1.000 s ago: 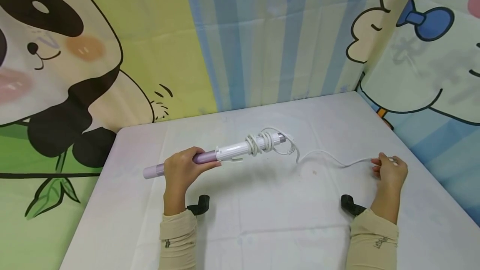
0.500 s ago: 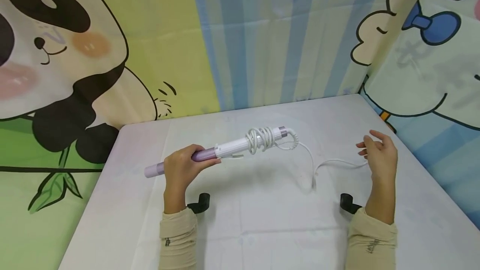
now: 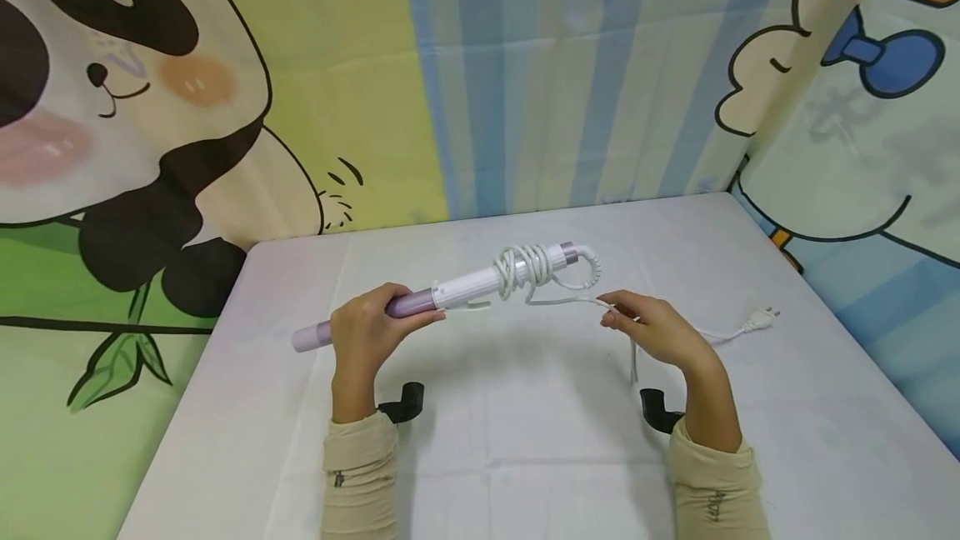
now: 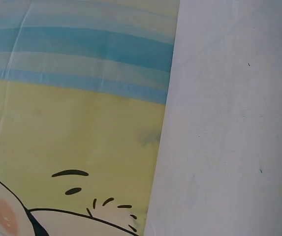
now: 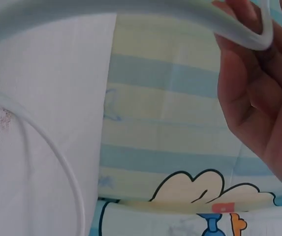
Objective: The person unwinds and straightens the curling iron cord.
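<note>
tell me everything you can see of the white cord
The cord is white, smooth and plastic-looking. It loops loosely round the white handle, with a ribbed sleeve at one end. Slack runs to the grip of the right hand, dips below, then, partly hidden, reaches a two-pin plug at the table's right.

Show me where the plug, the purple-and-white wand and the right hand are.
Plug (image 3: 760,320): head view, on its white body.
Purple-and-white wand (image 3: 462,288): head view, on its white part.
Right hand (image 3: 657,330): head view, on the back of the hand.
</note>
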`<state>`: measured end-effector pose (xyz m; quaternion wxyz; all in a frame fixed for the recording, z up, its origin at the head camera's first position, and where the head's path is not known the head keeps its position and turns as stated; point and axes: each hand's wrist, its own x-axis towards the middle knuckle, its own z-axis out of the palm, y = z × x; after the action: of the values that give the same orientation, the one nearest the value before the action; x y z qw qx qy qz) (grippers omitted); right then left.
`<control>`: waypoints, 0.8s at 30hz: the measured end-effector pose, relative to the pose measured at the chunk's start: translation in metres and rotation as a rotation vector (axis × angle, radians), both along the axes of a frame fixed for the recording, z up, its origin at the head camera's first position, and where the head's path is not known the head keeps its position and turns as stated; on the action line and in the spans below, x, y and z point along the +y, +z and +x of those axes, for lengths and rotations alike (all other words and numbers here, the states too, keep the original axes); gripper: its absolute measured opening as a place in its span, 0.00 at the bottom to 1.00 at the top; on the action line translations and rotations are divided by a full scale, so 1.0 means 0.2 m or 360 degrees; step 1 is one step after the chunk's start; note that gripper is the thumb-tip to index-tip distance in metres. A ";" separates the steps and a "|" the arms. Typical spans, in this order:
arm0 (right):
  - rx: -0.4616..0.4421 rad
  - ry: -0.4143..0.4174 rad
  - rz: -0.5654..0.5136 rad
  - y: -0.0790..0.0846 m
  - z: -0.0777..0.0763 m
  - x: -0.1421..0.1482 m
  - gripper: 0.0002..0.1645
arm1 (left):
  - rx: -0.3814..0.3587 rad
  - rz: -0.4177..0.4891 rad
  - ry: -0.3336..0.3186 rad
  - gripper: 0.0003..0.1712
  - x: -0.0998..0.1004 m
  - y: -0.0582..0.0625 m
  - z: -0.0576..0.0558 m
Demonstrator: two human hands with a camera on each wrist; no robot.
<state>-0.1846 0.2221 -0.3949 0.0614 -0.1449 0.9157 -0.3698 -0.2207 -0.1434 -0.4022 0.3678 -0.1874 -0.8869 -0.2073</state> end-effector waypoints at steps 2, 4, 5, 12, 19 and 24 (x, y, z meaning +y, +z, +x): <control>0.0000 0.0013 -0.0015 -0.01 -0.01 -0.02 0.16 | -0.0003 0.0003 0.0011 0.45 0.00 0.00 0.00; -0.0007 0.0040 -0.0038 -0.02 -0.02 -0.04 0.13 | -0.0012 0.0002 0.0021 0.45 0.00 0.01 0.00; 0.0002 0.0050 -0.0040 -0.03 -0.02 -0.04 0.13 | -0.0021 0.0000 0.0026 0.45 0.00 0.01 0.00; 0.0114 0.0050 -0.0002 -0.02 -0.02 -0.06 0.14 | -0.0063 -0.0027 0.0045 0.46 0.00 0.01 0.00; 0.0234 0.0027 -0.0069 0.01 0.00 -0.04 0.14 | -0.0072 -0.0055 0.0060 0.46 0.00 0.01 -0.01; 0.0402 0.0003 -0.0166 0.01 0.01 -0.05 0.13 | -0.0112 -0.0107 0.0071 0.40 0.00 0.01 0.00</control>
<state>-0.1836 0.2131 -0.3923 -0.0617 -0.1941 0.8955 -0.3958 -0.2212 -0.1435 -0.4009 0.3345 -0.1726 -0.9097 -0.1756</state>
